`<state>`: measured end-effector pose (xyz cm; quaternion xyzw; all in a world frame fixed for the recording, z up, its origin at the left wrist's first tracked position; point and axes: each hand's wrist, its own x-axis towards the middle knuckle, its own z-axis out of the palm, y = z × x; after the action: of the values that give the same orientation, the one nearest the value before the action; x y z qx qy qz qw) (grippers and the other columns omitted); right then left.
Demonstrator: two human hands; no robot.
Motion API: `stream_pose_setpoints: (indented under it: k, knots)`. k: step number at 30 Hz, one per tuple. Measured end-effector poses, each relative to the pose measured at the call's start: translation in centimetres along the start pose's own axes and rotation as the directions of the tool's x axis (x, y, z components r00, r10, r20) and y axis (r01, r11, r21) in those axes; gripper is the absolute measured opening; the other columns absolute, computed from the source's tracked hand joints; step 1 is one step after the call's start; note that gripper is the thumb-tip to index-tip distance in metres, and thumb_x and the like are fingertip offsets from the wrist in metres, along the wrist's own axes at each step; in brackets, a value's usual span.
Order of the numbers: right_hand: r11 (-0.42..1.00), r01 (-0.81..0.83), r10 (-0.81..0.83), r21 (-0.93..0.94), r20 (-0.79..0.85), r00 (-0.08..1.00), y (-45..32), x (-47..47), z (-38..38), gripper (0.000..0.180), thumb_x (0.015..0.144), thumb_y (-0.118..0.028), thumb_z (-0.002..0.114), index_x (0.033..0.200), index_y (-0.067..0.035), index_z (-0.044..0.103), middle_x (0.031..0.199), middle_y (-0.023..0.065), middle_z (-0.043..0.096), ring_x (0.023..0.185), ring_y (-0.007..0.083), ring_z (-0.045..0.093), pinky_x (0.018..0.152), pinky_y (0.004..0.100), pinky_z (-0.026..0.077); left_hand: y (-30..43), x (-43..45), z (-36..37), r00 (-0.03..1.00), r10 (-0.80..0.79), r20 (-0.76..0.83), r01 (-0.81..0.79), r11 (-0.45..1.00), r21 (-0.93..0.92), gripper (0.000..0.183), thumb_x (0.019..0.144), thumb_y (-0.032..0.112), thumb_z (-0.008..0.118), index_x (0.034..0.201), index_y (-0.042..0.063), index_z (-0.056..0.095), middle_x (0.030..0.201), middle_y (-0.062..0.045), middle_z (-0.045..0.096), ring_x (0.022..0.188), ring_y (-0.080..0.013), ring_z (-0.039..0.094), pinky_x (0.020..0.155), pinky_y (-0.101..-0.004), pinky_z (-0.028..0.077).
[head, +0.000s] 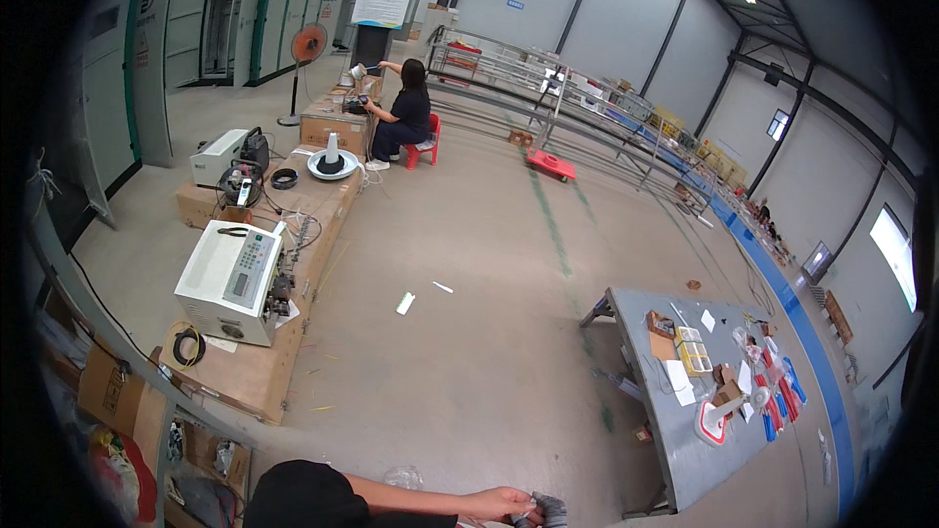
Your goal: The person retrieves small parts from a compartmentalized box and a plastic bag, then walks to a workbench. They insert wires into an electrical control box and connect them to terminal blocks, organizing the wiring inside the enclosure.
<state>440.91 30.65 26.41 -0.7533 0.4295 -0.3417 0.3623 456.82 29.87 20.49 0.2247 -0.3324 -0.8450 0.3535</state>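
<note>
Near the bottom edge, my left hand (505,504) reaches out from a black sleeve, its fingers closed at the edge of a grey ribbed bundle (552,510). The picture's rim cuts the bundle off, and its exact kind cannot be told. Something thin and white shows just under the hand. My right hand cannot be made out in view. A crumpled piece of clear plastic (403,477) lies on the floor behind my forearm.
To the left, a long wooden bench (293,374) holds a white wire-processing machine (231,279) and cables. At right stands a grey metal table (631,323) with boxes and a small fan (711,422). Farther off, a person (407,114) sits on a red stool (425,147).
</note>
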Motion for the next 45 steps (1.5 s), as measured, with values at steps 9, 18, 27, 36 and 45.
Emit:
stream_pose_setpoints:
  k: [9,18,27,36,45]
  knots:
    - [0.999,0.025,-0.024,-0.035,0.022,0.999,-0.6,1.0,0.9,0.041,0.083,-0.003,0.064,0.121,-0.005,0.049,0.108,0.0106,0.055,0.094,0.018,0.055,0.081,0.0294,0.048,2.8,-1.8,0.8,0.999,0.033,0.002,-0.033,0.999,0.03,0.037,0.097,0.032,0.048,0.119,0.002,0.053,0.116,-0.006,0.062,0.111,-0.015,0.055,0.094,-0.0326,0.043]
    - [0.987,-0.047,0.045,0.156,0.015,0.999,-2.0,1.0,2.1,0.042,0.083,-0.002,0.064,0.122,-0.006,0.048,0.108,0.0091,0.055,0.094,0.0161,0.054,0.08,0.0286,0.049,0.7,-1.2,-1.8,1.0,0.014,-0.019,-0.013,1.0,0.027,0.036,0.098,0.031,0.048,0.116,0.001,0.055,0.113,-0.006,0.063,0.11,-0.015,0.056,0.094,-0.0333,0.043]
    - [0.999,0.008,-0.008,-0.049,0.011,1.0,2.1,0.6,2.2,0.042,0.083,-0.006,0.065,0.122,-0.006,0.049,0.106,0.0113,0.056,0.092,0.0197,0.055,0.079,0.0312,0.048,2.7,-1.7,-0.2,0.999,0.03,0.037,-0.031,0.999,0.025,0.03,0.097,0.029,0.048,0.111,0.004,0.059,0.11,-0.003,0.064,0.106,-0.0129,0.057,0.091,-0.0315,0.044]
    - [0.998,0.049,-0.05,-0.036,-0.035,0.998,-3.7,1.3,1.6,0.042,0.082,-0.005,0.065,0.121,-0.006,0.049,0.102,0.0083,0.057,0.086,0.0153,0.054,0.074,0.0272,0.048,2.2,-1.3,-0.7,0.998,0.037,0.045,-0.038,0.999,0.026,0.031,0.098,0.027,0.047,0.113,0.002,0.057,0.11,-0.005,0.065,0.105,-0.0141,0.058,0.091,-0.0303,0.044]
    - [0.999,0.033,-0.035,-0.032,-0.048,0.998,-2.1,0.8,1.6,0.042,0.082,-0.004,0.065,0.121,-0.006,0.05,0.1,0.0073,0.056,0.084,0.0138,0.053,0.072,0.0261,0.048,2.7,-1.5,-0.2,0.999,0.049,0.023,-0.051,0.994,0.092,0.031,0.097,0.03,0.048,0.111,0.004,0.058,0.111,-0.004,0.064,0.105,-0.0135,0.057,0.091,-0.0313,0.044]
